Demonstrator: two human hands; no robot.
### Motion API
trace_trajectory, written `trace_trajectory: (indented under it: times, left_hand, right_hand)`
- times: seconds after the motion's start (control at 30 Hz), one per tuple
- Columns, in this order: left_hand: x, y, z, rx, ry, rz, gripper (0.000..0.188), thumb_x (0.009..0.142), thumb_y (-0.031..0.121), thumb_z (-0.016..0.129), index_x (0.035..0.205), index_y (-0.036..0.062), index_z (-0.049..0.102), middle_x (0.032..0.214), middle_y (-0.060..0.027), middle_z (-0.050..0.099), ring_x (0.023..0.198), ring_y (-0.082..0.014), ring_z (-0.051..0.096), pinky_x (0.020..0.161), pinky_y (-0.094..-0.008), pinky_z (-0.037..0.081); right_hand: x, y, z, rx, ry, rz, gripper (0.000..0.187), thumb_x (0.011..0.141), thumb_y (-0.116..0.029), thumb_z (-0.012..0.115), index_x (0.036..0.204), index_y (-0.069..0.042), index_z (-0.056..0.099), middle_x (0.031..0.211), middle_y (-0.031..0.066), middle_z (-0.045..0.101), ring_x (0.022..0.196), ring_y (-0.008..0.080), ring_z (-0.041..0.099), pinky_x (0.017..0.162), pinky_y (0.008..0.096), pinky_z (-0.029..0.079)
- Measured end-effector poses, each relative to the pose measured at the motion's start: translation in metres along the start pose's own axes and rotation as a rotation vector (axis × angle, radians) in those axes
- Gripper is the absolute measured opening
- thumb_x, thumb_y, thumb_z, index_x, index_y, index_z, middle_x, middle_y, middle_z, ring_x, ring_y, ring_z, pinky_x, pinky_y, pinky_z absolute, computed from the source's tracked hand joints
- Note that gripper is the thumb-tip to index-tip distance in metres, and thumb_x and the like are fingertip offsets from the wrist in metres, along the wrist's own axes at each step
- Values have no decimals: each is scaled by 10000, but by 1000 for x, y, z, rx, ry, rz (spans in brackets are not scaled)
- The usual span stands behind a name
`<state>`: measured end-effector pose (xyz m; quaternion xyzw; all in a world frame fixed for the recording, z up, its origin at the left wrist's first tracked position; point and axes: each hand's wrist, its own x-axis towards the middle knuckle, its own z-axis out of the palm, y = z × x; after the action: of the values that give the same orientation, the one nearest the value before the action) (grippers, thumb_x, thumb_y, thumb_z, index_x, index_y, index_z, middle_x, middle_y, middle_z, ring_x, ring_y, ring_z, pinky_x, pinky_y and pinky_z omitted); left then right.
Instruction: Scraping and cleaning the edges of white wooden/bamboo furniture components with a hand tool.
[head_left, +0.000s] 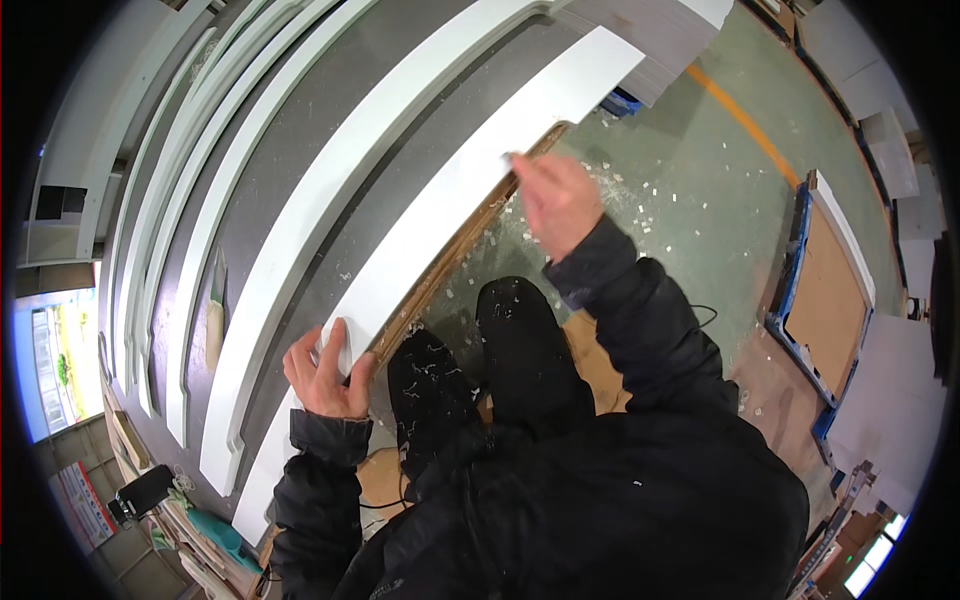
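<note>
A long white board [455, 190] lies slantwise across the front of the grey worktable, its brown raw edge facing my knees. My left hand [332, 372] spans the board's lower part, fingers over the white face and thumb at the raw edge. Farther up, my right hand [562, 205] is closed in a pinch at that same edge. A small greyish tip [508, 162] shows at its fingertips, slightly blurred, so I cannot tell what it is. Beside this board is a curved white panel [330, 180] with a notched end.
More curved white strips [235, 210] lie on the grey table [262, 165] at left, near a wooden-handled tool [214, 335]. White scraps [640, 200] litter the green floor. A blue-edged frame [825, 290] stands at right. At lower left are a black device [145, 492] and a teal tool [222, 535].
</note>
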<state>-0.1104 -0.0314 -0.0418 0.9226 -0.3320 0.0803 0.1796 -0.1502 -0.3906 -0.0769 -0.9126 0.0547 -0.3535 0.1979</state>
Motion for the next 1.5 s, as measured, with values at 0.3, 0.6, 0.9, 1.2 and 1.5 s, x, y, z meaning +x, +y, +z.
trace_trajectory:
  times: [0.3, 0.6, 0.9, 1.2, 1.5]
  left_hand:
    - [0, 1, 2, -38, 12, 8, 516, 748, 213, 812, 1225, 72, 676, 1139, -216, 576, 1040, -382, 527, 920, -472, 422]
    - [15, 23, 20, -31, 106, 78, 508, 732, 194, 830, 1210, 98, 689, 1147, -189, 587, 1030, -360, 527, 898, -456, 426]
    - [-21, -3, -21, 46, 45, 59, 650, 719, 266, 836, 1297, 77, 608, 1289, -210, 540, 1128, -409, 522, 973, -501, 406]
    - [-57, -32, -25, -81, 31, 69, 511, 685, 152, 852, 1160, 49, 695, 1229, -215, 593, 1049, -410, 528, 881, -476, 466]
    - [-27, -2, -5, -192, 43, 41, 644, 672, 180, 868, 1264, 71, 638, 1310, -193, 571, 1111, -401, 523, 949, -456, 450]
  right_hand:
    - [9, 19, 0, 198, 11, 59, 274, 849, -32, 625, 1112, -72, 692, 825, 102, 640, 714, 282, 622, 651, 388, 521]
    - [-14, -45, 12, -42, -43, -39, 359, 829, -30, 637, 1182, -82, 677, 797, 82, 581, 738, 273, 575, 645, 372, 495]
    - [-14, -42, 8, 189, -92, 79, 228, 894, -129, 599, 1103, -104, 687, 734, 110, 605, 677, 313, 594, 595, 450, 478]
    - [-19, -51, 18, -41, -62, -24, 399, 811, -14, 645, 1205, -73, 661, 748, 106, 571, 697, 303, 573, 630, 420, 475]
    - [-54, -125, 20, 227, -252, -222, 372, 842, -11, 612, 1210, -47, 653, 783, 128, 597, 739, 286, 590, 657, 385, 495]
